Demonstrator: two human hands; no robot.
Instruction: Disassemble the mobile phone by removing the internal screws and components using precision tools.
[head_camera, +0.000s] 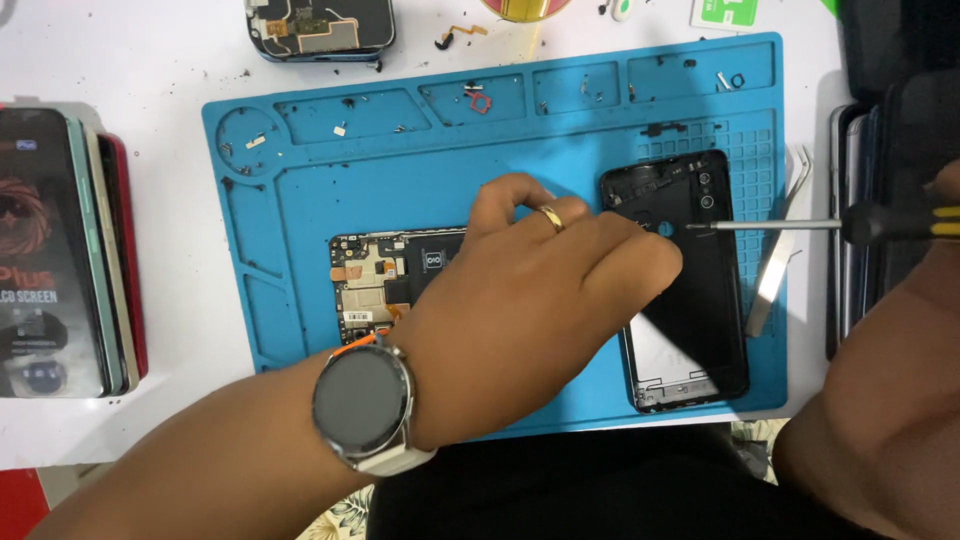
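My left hand (540, 290) rests flat and loose on the opened phone (385, 280) in the middle of the blue mat (300, 190), holding nothing. My right hand (930, 230) is closed around a screwdriver (800, 225), and its tip touches the top of the black back cover (700, 290) lying just beside the phone. The cover is already off and the insides show. Tiny screws and bits sit in the mat's little trays, so I think putting it back together is left
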